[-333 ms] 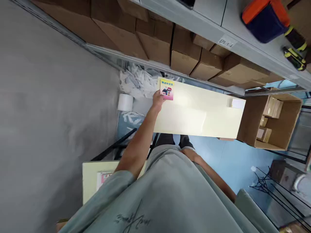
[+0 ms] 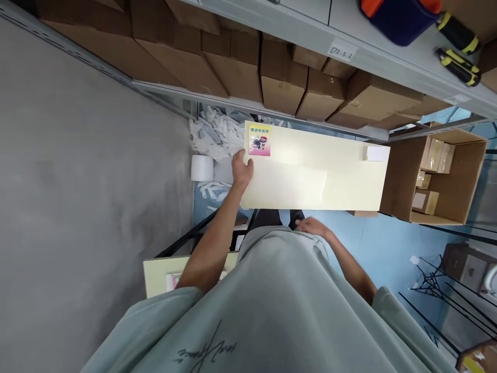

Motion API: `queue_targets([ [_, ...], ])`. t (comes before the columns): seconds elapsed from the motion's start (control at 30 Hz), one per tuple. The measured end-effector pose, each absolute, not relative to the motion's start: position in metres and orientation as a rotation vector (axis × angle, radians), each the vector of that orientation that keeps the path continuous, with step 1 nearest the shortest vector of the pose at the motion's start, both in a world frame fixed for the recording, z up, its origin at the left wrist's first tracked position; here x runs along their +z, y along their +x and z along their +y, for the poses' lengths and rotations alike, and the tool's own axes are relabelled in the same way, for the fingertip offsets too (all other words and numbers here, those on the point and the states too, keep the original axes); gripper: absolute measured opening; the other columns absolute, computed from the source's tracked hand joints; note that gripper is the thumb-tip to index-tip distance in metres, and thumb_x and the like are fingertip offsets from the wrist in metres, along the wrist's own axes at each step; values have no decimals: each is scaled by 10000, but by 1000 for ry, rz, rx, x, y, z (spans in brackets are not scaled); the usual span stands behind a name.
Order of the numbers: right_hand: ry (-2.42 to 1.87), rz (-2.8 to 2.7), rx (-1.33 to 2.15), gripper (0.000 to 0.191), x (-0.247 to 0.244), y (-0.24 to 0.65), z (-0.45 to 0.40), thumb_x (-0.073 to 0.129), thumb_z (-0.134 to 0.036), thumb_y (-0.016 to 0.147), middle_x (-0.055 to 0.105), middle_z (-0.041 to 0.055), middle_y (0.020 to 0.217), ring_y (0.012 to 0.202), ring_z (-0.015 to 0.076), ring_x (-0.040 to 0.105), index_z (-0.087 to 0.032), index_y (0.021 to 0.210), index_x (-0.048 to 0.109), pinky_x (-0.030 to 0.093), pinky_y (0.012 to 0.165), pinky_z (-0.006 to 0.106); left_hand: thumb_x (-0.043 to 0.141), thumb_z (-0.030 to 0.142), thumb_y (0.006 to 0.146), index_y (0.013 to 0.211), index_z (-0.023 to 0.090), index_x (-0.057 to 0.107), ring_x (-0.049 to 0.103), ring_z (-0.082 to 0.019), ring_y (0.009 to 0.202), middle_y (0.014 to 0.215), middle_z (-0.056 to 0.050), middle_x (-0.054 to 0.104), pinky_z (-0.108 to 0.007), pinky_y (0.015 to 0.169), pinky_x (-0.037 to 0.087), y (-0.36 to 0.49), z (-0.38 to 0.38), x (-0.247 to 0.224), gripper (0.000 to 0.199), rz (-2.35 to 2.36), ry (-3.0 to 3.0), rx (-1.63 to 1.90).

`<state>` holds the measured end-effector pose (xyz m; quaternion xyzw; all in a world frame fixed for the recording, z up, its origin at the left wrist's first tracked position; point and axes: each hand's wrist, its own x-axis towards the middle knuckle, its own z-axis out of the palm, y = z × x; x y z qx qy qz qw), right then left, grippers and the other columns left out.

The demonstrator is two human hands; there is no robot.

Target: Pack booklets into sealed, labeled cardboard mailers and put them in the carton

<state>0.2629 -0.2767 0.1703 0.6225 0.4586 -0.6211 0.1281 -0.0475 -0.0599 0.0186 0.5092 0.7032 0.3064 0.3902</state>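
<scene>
A small booklet [image 2: 260, 140] with a yellow and pink cartoon cover lies flat near the left end of the cream tabletop [image 2: 287, 181]. My left hand [image 2: 243, 168] is just below its lower left corner, thumb apart from the fingers, holding nothing. At the front of my shirt, below the table's near edge, my right hand [image 2: 311, 226] hangs with its fingers loosely out and nothing visible in it. A small white box [image 2: 376, 153] rests at the tabletop's right end.
Shelving with cardboard boxes [image 2: 283, 77] runs behind the table. An open carton [image 2: 476, 178] holding smaller boxes stands at the right. White scrap [image 2: 219, 132] and a white roll [image 2: 202, 168] are at the left. A second table [image 2: 153, 274] is beside me, lower left.
My left hand has let go of the booklet and drawn back toward me, leaving it on the table. My right hand has moved a little out from my shirt. The view has shifted slightly.
</scene>
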Motion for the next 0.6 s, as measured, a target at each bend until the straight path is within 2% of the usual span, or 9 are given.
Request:
queue_targets([
  [0.1,2341,1290,-1351,494,154,302,-251,401,-542,1108,787,133,1136,998,255,732,-194,1080,750,518,823,309,645,251,917,1397,127,619,540,-350,1429,1440,-201,643,-514,1306,357,-54,-116,40,496,1863,1453,579],
  [0.2,2711,1136,-865,398,133,320,-230,576,-495,1067,700,198,1325,1124,299,697,-162,1264,669,530,891,359,647,313,934,1385,106,612,532,-399,1398,1388,-232,639,-563,1275,373,-48,-166,59,497,1945,1559,350],
  [0.3,2745,1097,-835,344,113,317,-220,656,-437,1047,665,204,1340,1104,312,704,-167,1260,645,538,903,388,642,362,948,1361,86,616,543,-430,1353,1358,-260,625,-571,1221,417,-36,-194,67,497,2041,1582,164],
  [0.4,2751,1129,-877,216,99,311,-218,555,-348,1101,670,188,1329,1103,305,708,-182,1202,648,535,921,398,596,375,976,1340,53,618,557,-442,1319,1334,-286,620,-573,1185,437,-25,-201,66,487,2114,1610,53],
  [0.5,2749,1171,-935,194,91,315,-216,495,-282,1107,716,158,1249,1086,300,707,-197,1099,669,530,922,399,546,327,987,1292,26,640,579,-438,1299,1309,-306,635,-565,1160,453,-18,-198,60,439,2134,1645,-84],
  [0.6,2763,1216,-986,172,91,324,-215,522,-259,1075,749,130,1174,1046,289,709,-211,1031,681,527,901,386,450,271,1010,1219,36,685,627,-430,1252,1264,-303,675,-549,1089,503,-14,-193,55,393,2146,1630,-206],
])
